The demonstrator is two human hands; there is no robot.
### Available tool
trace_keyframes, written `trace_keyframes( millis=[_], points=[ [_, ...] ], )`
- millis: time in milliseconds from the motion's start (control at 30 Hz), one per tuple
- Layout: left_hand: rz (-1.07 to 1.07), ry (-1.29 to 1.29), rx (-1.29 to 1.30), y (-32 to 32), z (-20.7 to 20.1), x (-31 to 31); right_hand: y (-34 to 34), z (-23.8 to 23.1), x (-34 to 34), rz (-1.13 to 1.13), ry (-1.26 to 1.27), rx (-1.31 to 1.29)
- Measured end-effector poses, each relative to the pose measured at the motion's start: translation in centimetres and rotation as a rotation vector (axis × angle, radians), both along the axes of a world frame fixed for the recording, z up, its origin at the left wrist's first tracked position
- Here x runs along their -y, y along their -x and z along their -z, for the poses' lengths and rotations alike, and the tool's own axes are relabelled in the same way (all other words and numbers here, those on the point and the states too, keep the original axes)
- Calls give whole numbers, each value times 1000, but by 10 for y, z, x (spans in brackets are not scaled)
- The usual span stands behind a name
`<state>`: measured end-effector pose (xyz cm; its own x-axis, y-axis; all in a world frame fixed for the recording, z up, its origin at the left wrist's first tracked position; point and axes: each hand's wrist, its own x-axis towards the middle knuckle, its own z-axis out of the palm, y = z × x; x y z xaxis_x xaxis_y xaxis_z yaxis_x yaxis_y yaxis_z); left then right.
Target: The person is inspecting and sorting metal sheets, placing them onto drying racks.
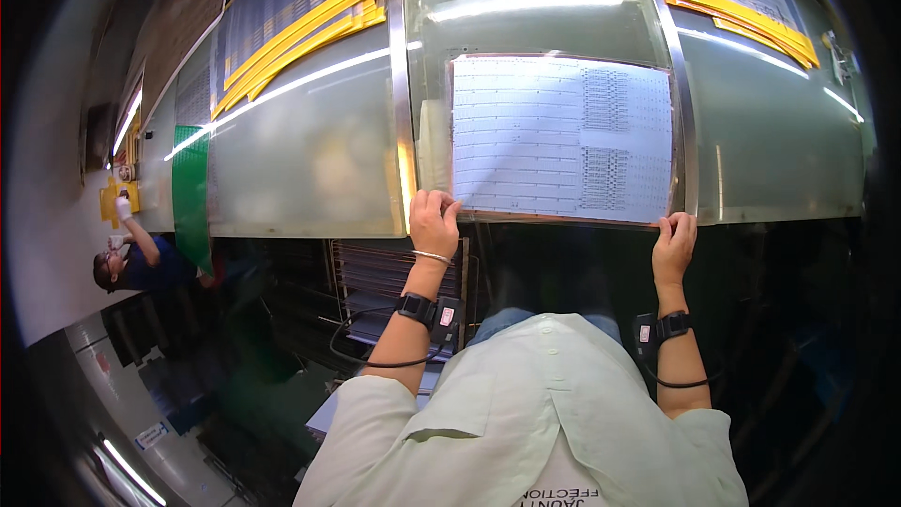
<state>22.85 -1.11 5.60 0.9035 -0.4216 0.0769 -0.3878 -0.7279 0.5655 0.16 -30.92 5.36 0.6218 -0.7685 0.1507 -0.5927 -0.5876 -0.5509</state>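
A wide white panel printed with fine lines and dense dark columns lies flat on the glossy worktop, its thin rim brownish. My left hand pinches its near left corner, thumb and fingers closed there. At the near right corner my right hand grips the edge in the same way, fingers closed. Both corners sit about at the worktop's front edge. What the fingertips do under the panel is hidden.
Metal strips divide the worktop on either side of the panel. Stacks of yellow-edged dark sheets lie at the far left and far right. A green sheet hangs over the left edge. Below is a slotted rack. A co-worker works far left.
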Motion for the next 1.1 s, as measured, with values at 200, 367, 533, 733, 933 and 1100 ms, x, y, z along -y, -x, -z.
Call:
trace_keyframes(
  millis=[200,367,533,733,933,1100],
  points=[
    [16,-31,169,0,2,5,-1,1,1,11,-5,-15],
    [-21,-76,202,5,-3,9,-11,-20,2,12,164,-123],
    [198,-284,268,2,-2,0,-76,-14,51,-230,430,-274],
    [268,-318,227,2,-7,6,-139,3,114,-232,547,-256],
    [301,-351,217,-7,-18,16,-152,-2,132,-420,697,-348],
    [283,-299,321,-72,-7,82,-160,-4,143,-623,754,-365]
  ],
)
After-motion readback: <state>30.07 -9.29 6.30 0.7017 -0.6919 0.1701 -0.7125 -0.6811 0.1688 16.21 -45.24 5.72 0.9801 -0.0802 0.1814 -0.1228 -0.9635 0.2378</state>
